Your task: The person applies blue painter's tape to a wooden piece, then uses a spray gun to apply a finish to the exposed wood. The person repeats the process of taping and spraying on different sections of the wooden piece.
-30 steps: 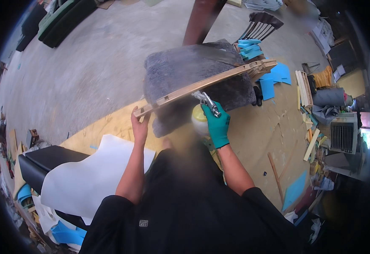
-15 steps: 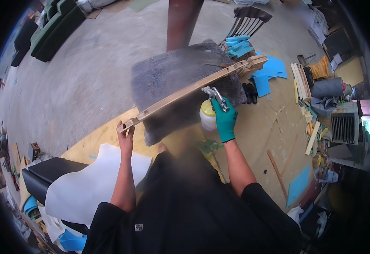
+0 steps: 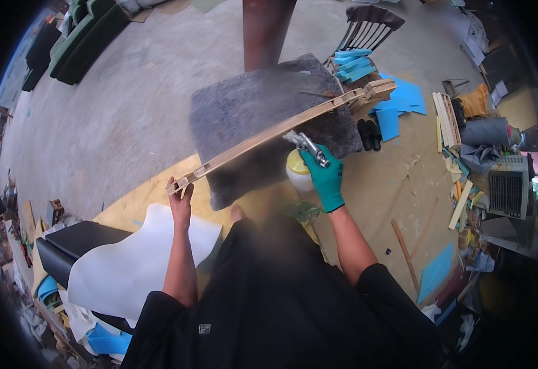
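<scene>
My bare left hand (image 3: 181,192) grips the near left end of a long wooden frame (image 3: 275,130), thumb and fingers around its edge. The frame slants up to the right, where its far end has stacked wood pieces. In a green glove, my right hand (image 3: 326,178) is closed on a spray gun (image 3: 306,148) with a metal body and a white cup (image 3: 299,175) under a yellow lid. The gun's nozzle points at the frame's near side, a little apart from it. Beneath the frame lies a dark grey padded cover (image 3: 238,111).
A chair (image 3: 367,31) with blue foam pieces (image 3: 354,64) stands beyond the frame, near a red-brown post (image 3: 267,37). Black slippers (image 3: 369,134) lie to the right. White sheeting (image 3: 121,264) covers a black cushion (image 3: 84,246) at left. Scrap wood (image 3: 459,203) and a grey appliance (image 3: 507,190) line the right.
My right hand has shifted the spray gun slightly left and down along the frame. The left hand keeps its hold, and the view has turned slightly.
</scene>
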Tool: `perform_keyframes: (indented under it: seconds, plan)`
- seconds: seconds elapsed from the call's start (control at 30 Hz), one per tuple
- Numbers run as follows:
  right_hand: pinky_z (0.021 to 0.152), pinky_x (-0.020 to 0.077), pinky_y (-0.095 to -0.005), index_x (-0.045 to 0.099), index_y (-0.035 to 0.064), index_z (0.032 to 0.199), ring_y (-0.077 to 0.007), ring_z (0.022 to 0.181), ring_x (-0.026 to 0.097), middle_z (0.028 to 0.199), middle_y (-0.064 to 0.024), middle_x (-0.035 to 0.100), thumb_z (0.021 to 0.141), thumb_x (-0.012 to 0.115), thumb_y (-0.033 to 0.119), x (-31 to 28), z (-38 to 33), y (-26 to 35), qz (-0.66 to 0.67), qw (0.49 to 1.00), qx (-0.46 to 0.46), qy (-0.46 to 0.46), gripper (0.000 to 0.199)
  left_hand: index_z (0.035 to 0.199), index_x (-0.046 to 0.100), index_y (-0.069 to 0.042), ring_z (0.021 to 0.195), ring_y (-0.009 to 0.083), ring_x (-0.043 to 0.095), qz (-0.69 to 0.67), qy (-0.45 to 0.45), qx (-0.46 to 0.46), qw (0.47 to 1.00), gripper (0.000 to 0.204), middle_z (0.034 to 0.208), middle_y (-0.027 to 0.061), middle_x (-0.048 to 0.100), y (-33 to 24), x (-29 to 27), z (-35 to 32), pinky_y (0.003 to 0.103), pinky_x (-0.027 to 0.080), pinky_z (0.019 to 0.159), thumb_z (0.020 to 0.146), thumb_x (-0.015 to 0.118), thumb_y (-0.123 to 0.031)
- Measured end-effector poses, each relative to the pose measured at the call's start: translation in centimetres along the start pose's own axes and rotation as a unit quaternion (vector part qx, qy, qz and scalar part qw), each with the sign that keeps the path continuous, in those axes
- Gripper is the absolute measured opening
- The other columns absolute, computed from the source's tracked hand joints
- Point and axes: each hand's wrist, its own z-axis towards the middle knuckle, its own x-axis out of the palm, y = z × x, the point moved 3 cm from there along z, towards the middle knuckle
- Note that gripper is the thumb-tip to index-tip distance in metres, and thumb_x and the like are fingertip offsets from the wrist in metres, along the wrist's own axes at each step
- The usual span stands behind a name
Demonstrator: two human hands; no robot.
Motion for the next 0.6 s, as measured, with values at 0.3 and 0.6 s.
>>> perform_keyframes:
  seconds: [0.3,0.6]
  plan:
    - [0.079,0.0612,-0.0405,0.081,0.0061,0.12,-0.0186,0.087,0.077,0.1,-0.0119,0.082,0.098,0.088,0.027,4.5,-3.6,2.7,0.029,0.992,-0.013,0.124,0.032,0.175,0.03,-0.003,0.153,0.0278,0.052,-0.009,-0.002,-0.008,1.0,0.087,0.164,0.0173,0.054,-0.2,0.9,-0.2,0.041,0.04,0.128,0.106,0.082,-0.014]
    - [0.073,0.0544,-0.028,0.082,0.0042,0.122,-0.004,0.082,0.066,0.09,0.0013,0.078,0.101,0.087,0.021,-1.0,0.3,1.5,0.038,0.998,0.047,0.007,0.028,0.174,0.031,-0.003,0.151,0.0275,0.053,-0.009,-0.001,-0.006,1.0,0.087,0.16,0.0165,0.056,0.2,0.9,-0.1,0.041,0.04,0.128,0.105,0.083,-0.013]
